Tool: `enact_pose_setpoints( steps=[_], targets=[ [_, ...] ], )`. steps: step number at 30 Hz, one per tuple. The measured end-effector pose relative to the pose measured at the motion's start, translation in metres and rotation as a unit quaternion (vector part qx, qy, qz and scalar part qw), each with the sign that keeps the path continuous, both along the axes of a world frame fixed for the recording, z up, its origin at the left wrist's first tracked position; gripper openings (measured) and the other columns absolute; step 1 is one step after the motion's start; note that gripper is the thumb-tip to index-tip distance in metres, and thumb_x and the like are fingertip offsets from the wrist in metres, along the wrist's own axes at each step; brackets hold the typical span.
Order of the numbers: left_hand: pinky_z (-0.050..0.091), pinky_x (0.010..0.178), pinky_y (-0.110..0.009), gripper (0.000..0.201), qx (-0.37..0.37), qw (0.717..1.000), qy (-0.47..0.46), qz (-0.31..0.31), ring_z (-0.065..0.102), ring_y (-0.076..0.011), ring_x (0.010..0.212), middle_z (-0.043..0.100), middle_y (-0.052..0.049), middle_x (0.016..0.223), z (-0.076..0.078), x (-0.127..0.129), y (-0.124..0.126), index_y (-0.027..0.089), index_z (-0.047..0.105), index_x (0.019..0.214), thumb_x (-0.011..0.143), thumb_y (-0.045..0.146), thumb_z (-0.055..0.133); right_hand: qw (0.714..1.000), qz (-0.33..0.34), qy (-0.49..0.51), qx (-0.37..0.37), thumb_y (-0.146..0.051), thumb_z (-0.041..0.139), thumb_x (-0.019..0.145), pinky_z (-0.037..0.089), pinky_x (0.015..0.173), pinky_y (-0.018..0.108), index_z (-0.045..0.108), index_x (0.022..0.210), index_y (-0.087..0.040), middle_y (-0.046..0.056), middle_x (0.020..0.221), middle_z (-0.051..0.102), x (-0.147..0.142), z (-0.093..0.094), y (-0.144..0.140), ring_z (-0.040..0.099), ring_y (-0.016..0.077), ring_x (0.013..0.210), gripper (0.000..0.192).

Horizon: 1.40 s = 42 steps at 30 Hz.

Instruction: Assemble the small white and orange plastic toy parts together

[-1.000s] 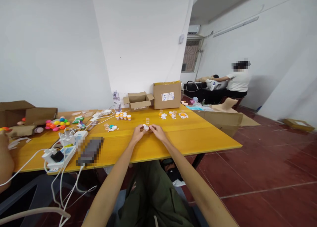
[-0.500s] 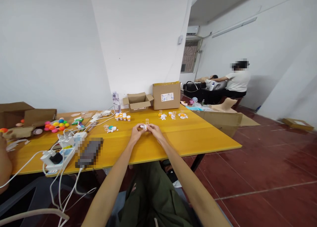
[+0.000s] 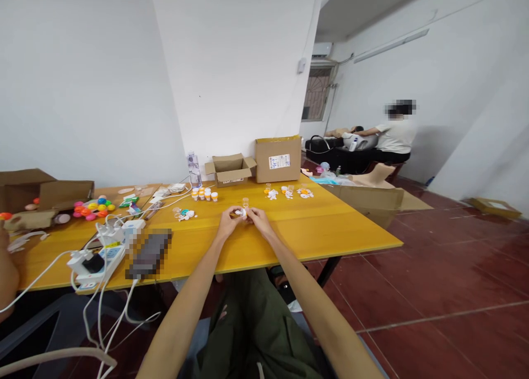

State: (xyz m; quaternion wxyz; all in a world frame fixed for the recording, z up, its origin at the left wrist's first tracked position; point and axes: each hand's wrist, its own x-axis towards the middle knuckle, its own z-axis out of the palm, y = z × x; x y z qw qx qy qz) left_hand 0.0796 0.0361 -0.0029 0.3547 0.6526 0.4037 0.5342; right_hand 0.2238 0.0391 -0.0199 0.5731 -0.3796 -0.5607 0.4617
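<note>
My left hand (image 3: 228, 222) and my right hand (image 3: 258, 220) meet over the middle of the table. Between their closed fingertips is a small white plastic part (image 3: 241, 212), too small to make out fully. Just behind it stands a small clear cup (image 3: 246, 201). Several small white-and-orange capped containers (image 3: 204, 194) stand in a group farther left. Nearer my left hand lies a loose pile of white pieces (image 3: 189, 215) with a teal ring (image 3: 183, 212). Beyond my right hand are small piles of white pieces (image 3: 273, 194) with orange parts and clear cups.
An open cardboard box (image 3: 231, 175), a closed carton (image 3: 279, 167) and a bottle (image 3: 194, 171) line the wall. Leftward are a cabled power strip (image 3: 101, 266), a blurred dark device (image 3: 149, 252) and colourful balls (image 3: 93, 209). Another person's arm (image 3: 7, 274) is at far left; a person (image 3: 397, 136) sits behind right.
Both hands stay in nearly the same place. The white part between the fingertips has turned slightly and shows a little more.
</note>
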Motion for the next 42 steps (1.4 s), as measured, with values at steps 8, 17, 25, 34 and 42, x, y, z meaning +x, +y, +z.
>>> enact_pose_setpoints(
  steps=[8,17,25,34,42],
  targets=[
    [0.052,0.077,-0.031,0.024,-0.001,1.000,-0.015,0.014,0.067,-0.0204,0.083,0.073,-0.003,0.085,-0.0007,0.0008,0.0005,0.020,0.071,0.083,0.059,0.019,0.078,1.000,0.016,-0.023,0.010,-0.070,0.063,0.071,0.050,0.060,0.028,0.066,0.065,-0.018,0.005,0.069,0.069,0.0010,0.0006,-0.0015,0.063,0.0176,0.063,0.052],
    [0.052,0.078,-0.033,0.026,-0.010,1.000,-0.019,0.017,0.067,-0.0209,0.084,0.073,-0.003,0.085,-0.0040,0.0002,0.0025,0.020,0.070,0.085,0.060,0.020,0.078,0.999,0.029,-0.022,0.021,-0.058,0.069,0.071,0.050,0.063,0.028,0.072,0.080,-0.020,0.003,0.073,0.069,0.0030,0.0014,-0.0025,0.063,0.0179,0.068,0.039],
    [0.051,0.080,-0.032,0.024,-0.008,1.000,-0.002,0.005,0.067,-0.0208,0.087,0.072,-0.001,0.084,-0.0014,0.0011,-0.0008,0.020,0.069,0.082,0.060,0.019,0.076,0.999,0.016,-0.034,0.017,-0.065,0.065,0.072,0.049,0.058,0.029,0.065,0.063,-0.019,0.003,0.063,0.066,0.0009,-0.0001,0.0011,0.059,0.0164,0.058,0.046],
    [0.052,0.078,-0.032,0.023,-0.015,1.000,-0.020,0.019,0.067,-0.0209,0.085,0.071,-0.002,0.083,0.0005,0.0017,-0.0022,0.020,0.067,0.081,0.060,0.021,0.078,0.999,-0.001,-0.041,0.034,-0.068,0.063,0.070,0.050,0.059,0.030,0.067,0.060,-0.020,0.003,0.061,0.067,-0.0010,-0.0009,-0.0019,0.062,0.0186,0.060,0.050],
    [0.052,0.077,-0.032,0.023,0.003,1.000,-0.013,0.025,0.066,-0.0198,0.083,0.070,-0.001,0.081,-0.0004,0.0031,-0.0003,0.020,0.065,0.079,0.059,0.017,0.077,0.999,-0.014,-0.034,0.026,-0.060,0.070,0.067,0.051,0.061,0.030,0.072,0.064,-0.019,0.004,0.063,0.070,0.0023,0.0024,-0.0055,0.066,0.0216,0.069,0.041]
  ],
)
